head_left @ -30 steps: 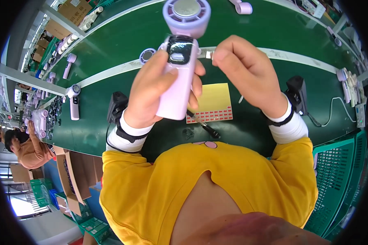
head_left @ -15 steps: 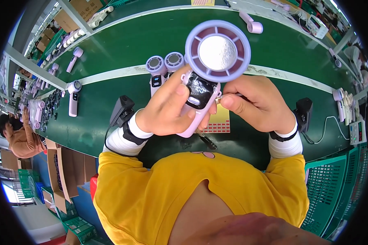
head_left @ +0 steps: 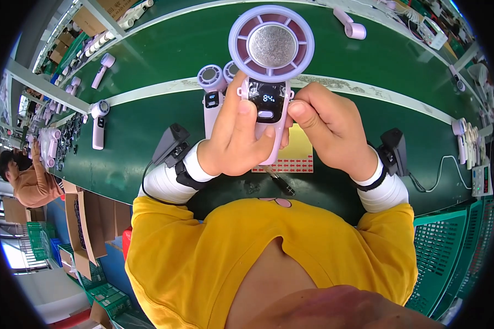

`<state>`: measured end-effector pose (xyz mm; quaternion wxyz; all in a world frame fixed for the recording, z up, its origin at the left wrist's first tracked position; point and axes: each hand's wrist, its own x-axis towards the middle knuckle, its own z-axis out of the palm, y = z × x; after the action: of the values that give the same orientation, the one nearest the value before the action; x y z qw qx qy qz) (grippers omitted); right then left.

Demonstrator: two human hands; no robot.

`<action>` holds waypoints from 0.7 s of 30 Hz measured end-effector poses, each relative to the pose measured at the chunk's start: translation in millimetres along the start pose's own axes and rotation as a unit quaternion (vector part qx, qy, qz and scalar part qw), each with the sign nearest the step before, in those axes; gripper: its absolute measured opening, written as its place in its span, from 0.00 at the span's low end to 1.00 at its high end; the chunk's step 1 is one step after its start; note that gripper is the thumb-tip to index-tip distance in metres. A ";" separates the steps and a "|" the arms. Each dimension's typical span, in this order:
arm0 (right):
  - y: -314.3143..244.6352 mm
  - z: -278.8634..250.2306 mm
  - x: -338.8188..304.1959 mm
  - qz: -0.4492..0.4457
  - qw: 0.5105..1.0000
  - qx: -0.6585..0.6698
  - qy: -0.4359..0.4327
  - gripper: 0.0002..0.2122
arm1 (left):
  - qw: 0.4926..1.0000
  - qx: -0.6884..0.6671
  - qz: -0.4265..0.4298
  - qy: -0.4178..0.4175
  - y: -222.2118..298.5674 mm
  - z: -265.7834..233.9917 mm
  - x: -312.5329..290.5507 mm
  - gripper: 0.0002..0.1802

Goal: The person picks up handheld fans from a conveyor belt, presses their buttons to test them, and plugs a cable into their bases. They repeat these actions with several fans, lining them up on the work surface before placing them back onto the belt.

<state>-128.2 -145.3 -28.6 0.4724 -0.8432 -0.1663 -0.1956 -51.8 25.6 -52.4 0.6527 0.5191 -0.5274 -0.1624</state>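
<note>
A light-purple handheld fan (head_left: 271, 46) is upright in my left hand (head_left: 231, 140), whose fingers wrap its handle with the thumb beside the dark front panel. Its round head has a silvery disc in the middle, and the display (head_left: 267, 97) glows with digits. My right hand (head_left: 332, 126) is closed in a pinch against the fan's right edge; whatever lies between thumb and finger is hidden. Behind my left hand stand two similar fans (head_left: 211, 78), partly covered. Below the held fan lies a yellow sheet (head_left: 300, 145) with rows of red arrows.
A dark, slim tool (head_left: 281, 183) rests near the table's front edge. Another fan (head_left: 98, 129) stands at left; one lies (head_left: 352, 27) across the pale divider. At right are several fans (head_left: 464, 143), a small meter (head_left: 481, 180) and green crates (head_left: 439, 241). A co-worker (head_left: 33, 181) sits far left.
The fan has moved up and slightly left, turning more upright. Its display, glared over before, now shows lit digits. A small brassy piece seen at my right fingertips is now hidden.
</note>
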 end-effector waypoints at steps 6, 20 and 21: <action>0.2 -0.4 1.8 0.007 1.000 0.026 0.005 0.09 | 0.996 0.081 0.024 0.025 -2.0 3.5 1.2 0.27; 1.8 -5.2 4.5 0.036 0.992 -0.017 0.118 0.08 | 0.924 0.040 0.335 0.182 80.7 15.5 -41.5 0.21; 1.5 -3.2 2.5 0.037 0.992 -0.016 0.116 0.08 | 0.883 0.106 0.384 0.246 83.4 28.6 -42.0 0.22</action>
<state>-125.9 -148.5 -27.0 0.4817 -0.8281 -0.0757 -0.2767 -120.7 77.0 -6.2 0.7142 0.3649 -0.5217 0.2909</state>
